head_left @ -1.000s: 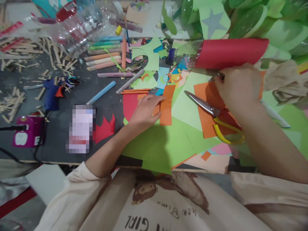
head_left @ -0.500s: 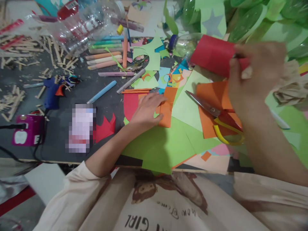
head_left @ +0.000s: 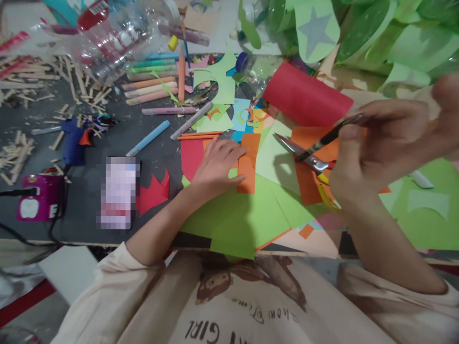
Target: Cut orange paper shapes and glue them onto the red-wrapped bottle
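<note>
My left hand [head_left: 218, 167] lies flat with fingers stretched out on an orange paper strip [head_left: 248, 165] and the green paper [head_left: 244, 215] under it. My right hand [head_left: 387, 143] is raised above the table at the right, its fingers pinched on a thin dark pencil-like stick [head_left: 328, 137] that points down to the left. Below that hand lie scissors [head_left: 304, 155] with yellow handles on an orange sheet [head_left: 308, 184]. A rolled red paper tube [head_left: 304, 95] rests on a clear bottle behind them.
Chalk sticks and markers [head_left: 154, 88] lie at the back, a clear plastic bottle [head_left: 118, 33] at back left. A blue glue gun [head_left: 73, 138], wooden sticks, a purple box [head_left: 39, 198] and a red cut-out [head_left: 154, 191] sit left. Green paper leaves fill the back right.
My right hand left the red tube, rose and came toward me with the thin stick in its fingers. The red tube shifted left and tilted. My left hand stayed on the paper.
</note>
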A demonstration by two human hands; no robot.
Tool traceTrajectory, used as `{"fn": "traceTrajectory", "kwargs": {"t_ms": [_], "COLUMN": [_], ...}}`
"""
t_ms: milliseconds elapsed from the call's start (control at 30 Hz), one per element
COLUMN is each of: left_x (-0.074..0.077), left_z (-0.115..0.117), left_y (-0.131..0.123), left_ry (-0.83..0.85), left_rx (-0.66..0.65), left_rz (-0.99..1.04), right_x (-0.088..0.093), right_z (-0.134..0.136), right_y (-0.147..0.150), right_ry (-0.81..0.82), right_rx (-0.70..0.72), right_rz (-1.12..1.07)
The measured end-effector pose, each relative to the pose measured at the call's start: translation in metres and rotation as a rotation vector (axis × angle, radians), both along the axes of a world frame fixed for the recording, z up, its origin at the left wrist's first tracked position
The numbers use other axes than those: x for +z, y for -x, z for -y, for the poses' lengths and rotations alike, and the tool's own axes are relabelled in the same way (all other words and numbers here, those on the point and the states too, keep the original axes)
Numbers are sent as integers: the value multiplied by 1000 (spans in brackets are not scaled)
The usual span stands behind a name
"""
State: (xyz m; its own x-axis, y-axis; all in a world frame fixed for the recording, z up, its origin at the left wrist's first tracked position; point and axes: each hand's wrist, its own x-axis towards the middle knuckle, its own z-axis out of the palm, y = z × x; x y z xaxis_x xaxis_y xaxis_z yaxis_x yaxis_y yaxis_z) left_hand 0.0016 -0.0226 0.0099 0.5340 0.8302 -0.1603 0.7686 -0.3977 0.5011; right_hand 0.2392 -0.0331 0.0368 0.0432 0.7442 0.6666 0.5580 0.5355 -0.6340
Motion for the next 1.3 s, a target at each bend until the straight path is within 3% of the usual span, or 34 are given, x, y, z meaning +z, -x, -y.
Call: {"fn": "traceTrajectory", "kwargs": {"t_ms": [100, 300, 333, 400, 500, 600, 700, 867, 1300], "left_x": [1, 2, 2, 3, 3, 0, -3, -6, -9], "left_z": [0, 0, 0, -1, -1, -1, -1, 2, 4], "left_y": [0, 0, -1, -1, 0, 1, 3, 4, 6], "left_ry": [3, 5, 10, 19, 16, -6, -22, -60, -127], "left_rx": [6, 5, 3, -2, -9, -21, -44, -75, -88], "left_rz": [-14, 2, 4, 9, 22, 36, 50, 38, 54], "right_x": [-11, -22, -20, -14, -2, 1, -8, -26, -33], "right_z": [-6, 0, 1, -1, -8, -14, -12, -2, 1], "right_y": [-2, -1, -1, 1, 9, 23, 39, 50, 49], "right_ry": [-241, -147, -106, 29, 398, 733, 871, 902, 878], "right_rx": [91, 48, 30, 32, 102, 244, 335, 357, 307], "right_rz": [109, 344, 277, -65, -667, -869, -817, -679, -333]}}
